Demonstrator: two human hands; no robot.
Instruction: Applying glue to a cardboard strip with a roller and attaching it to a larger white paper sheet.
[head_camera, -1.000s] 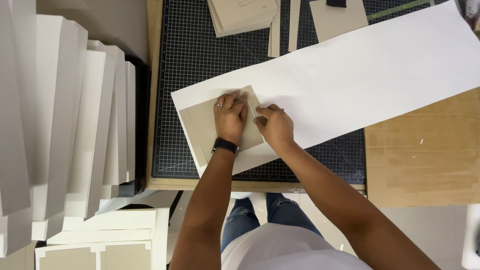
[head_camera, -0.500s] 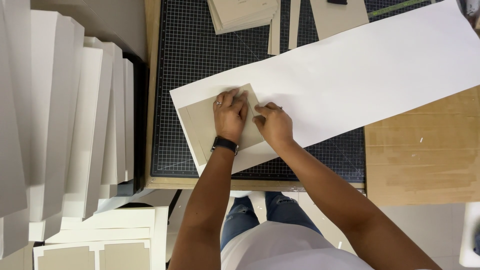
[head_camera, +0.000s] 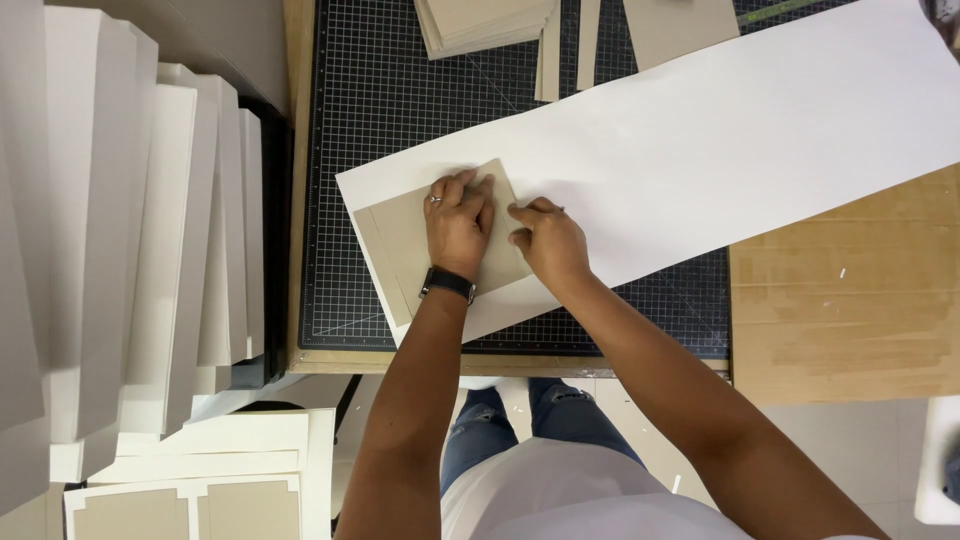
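The left hand (head_camera: 458, 228) lies flat, fingers spread, pressing a tan square cardboard panel (head_camera: 400, 250) onto a long white paper sheet (head_camera: 700, 140) at frame centre; the right hand (head_camera: 548, 240), fingers curled, pins the panel's right edge. Beneath is a dark gridded cutting mat (head_camera: 390, 90); a stack of tan boards (head_camera: 480, 22) sits top centre, white folded cards (head_camera: 150, 250) at left. Both hands remain where they were a second ago.
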